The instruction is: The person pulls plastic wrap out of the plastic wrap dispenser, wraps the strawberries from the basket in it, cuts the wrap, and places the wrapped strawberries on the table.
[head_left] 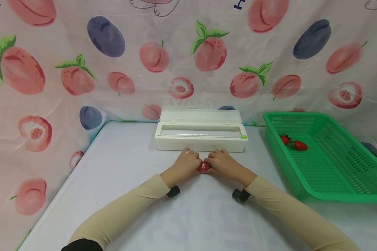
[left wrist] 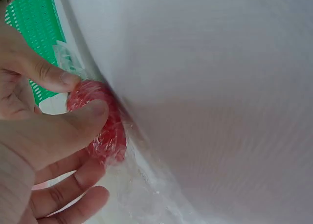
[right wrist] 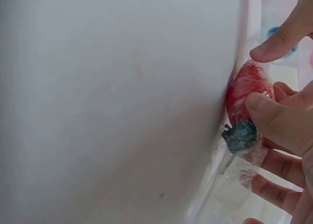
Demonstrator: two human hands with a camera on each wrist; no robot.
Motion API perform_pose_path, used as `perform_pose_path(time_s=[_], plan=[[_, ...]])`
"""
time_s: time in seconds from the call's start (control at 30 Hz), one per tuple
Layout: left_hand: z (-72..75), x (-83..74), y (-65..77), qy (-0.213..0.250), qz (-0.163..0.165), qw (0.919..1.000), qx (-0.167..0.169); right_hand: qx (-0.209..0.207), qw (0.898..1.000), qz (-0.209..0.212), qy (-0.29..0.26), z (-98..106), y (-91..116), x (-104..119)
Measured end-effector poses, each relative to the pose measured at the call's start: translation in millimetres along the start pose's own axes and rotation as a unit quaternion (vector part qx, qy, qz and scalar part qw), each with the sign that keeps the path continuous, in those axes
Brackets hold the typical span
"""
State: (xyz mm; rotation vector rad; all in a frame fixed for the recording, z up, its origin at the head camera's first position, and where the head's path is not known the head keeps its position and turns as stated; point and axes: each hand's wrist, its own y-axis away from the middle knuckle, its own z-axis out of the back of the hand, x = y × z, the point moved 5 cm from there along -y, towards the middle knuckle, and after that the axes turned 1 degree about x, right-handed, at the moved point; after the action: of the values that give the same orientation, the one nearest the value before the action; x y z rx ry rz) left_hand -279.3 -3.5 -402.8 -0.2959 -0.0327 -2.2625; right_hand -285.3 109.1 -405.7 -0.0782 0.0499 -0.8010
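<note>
A red strawberry [head_left: 204, 167] wrapped in clear plastic film is between my two hands, low over the white table. My left hand [head_left: 186, 163] pinches one end of it, the thumb pressed on its side in the left wrist view. From the other side my right hand [head_left: 225, 165] grips it near the green leafy cap [right wrist: 240, 136], which shows through the film in the right wrist view. Loose clear film [left wrist: 146, 185] trails from the wrapped strawberry [left wrist: 105, 123] onto the table.
Just behind my hands stands a white film dispenser box [head_left: 201, 143] with its lid [head_left: 201, 115] raised. At the right is a green basket [head_left: 286, 170] with loose strawberries [head_left: 300, 145] in its far left corner. A fruit-print cloth [head_left: 113, 94] hangs behind the table.
</note>
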Motion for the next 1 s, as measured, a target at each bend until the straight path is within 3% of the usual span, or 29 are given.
perform_pose_path(time_s=[0.23, 0.47, 0.6, 0.83, 1.0], plan=[[-4.5, -2.6, -2.0, 0.012, 0.01, 0.9997, 0.02, 0.043, 0.999, -0.021, -0.023, -6, -1, -2], [-6.2, -5.0, -2.5, 0.014, 0.023, 0.9989, 0.039, 0.048, 0.998, -0.036, -0.034, -9, 0, -8], [-5.2, -6.3, -1.7, 0.012, 0.029, 0.9985, 0.044, 0.047, 0.998, -0.043, -0.009, -8, 4, -11], [-4.3, -9.6, -3.0, 0.003, 0.021, 0.9992, 0.034, 0.004, 0.999, -0.011, 0.048, -1, 5, -9], [-4.9, -11.1, -3.5, 0.002, 0.014, 0.9994, 0.03, 0.021, 0.998, -0.003, 0.052, 1, 7, -7]])
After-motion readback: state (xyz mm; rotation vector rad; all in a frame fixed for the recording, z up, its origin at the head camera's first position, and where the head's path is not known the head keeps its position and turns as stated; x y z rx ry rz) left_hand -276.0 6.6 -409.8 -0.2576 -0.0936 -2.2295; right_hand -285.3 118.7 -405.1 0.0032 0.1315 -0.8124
